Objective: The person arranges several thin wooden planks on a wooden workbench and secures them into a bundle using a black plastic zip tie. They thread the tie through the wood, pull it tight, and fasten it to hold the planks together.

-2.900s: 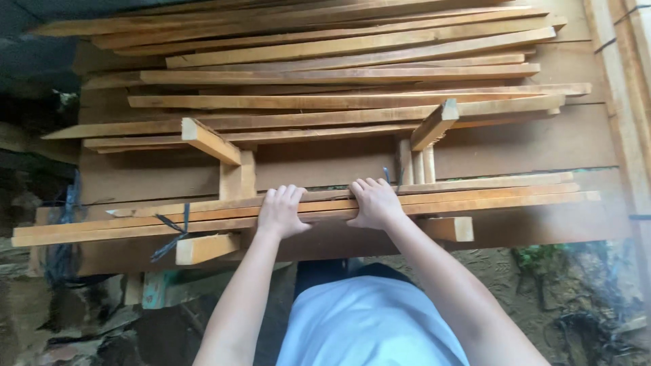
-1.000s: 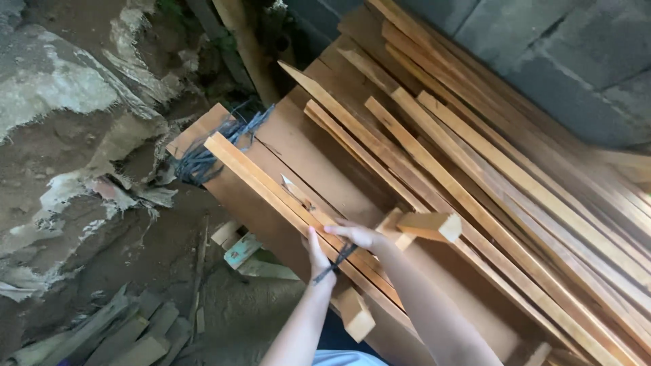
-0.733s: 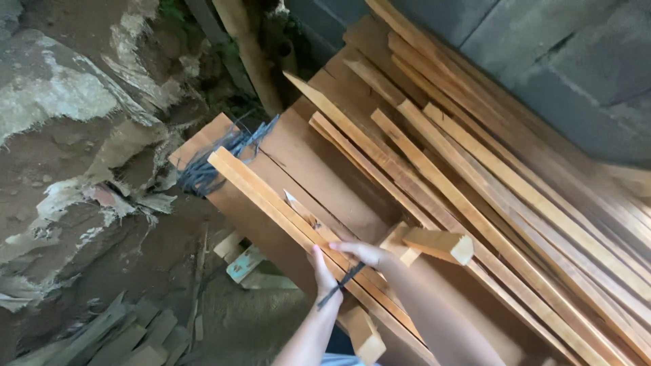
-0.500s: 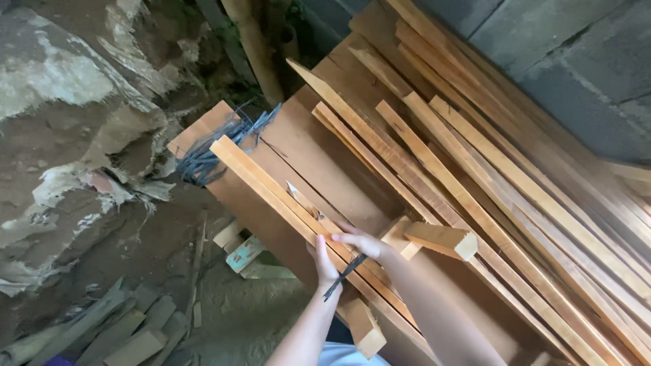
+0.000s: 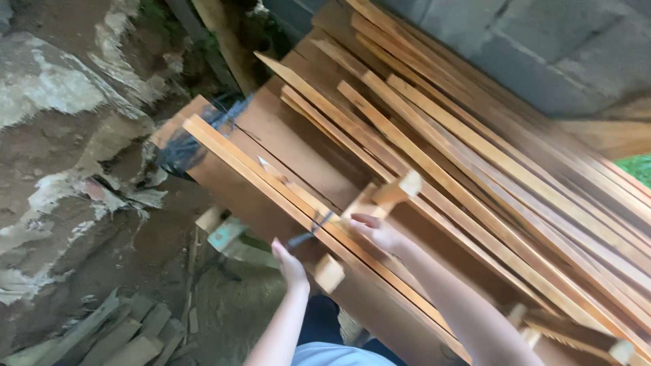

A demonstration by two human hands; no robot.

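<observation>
head view, single frame. left hand [image 5: 290, 256] sat at about 7 o'clock of frame centre, palm against the near edge of the long wooden strips [image 5: 271, 183], fingers together; whether it gripped or only pressed, cannot tell. right hand [image 5: 377, 230] lay just past centre toward 5 o'clock, fingers curled loosely over the top of the same strips, beside a short wooden block [image 5: 397, 192] standing at its 1 o'clock. a thin dark strap [image 5: 306, 233] ran between the two hands. the strips ran from 10 o'clock to 5 o'clock, lying on a brown board [image 5: 298, 146]. more slats [image 5: 488, 156] were stacked at 2 o'clock against a grey block wall [image 5: 515, 54]. scrap wood [image 5: 115, 332] lay on the ground at 8 o'clock.
</observation>
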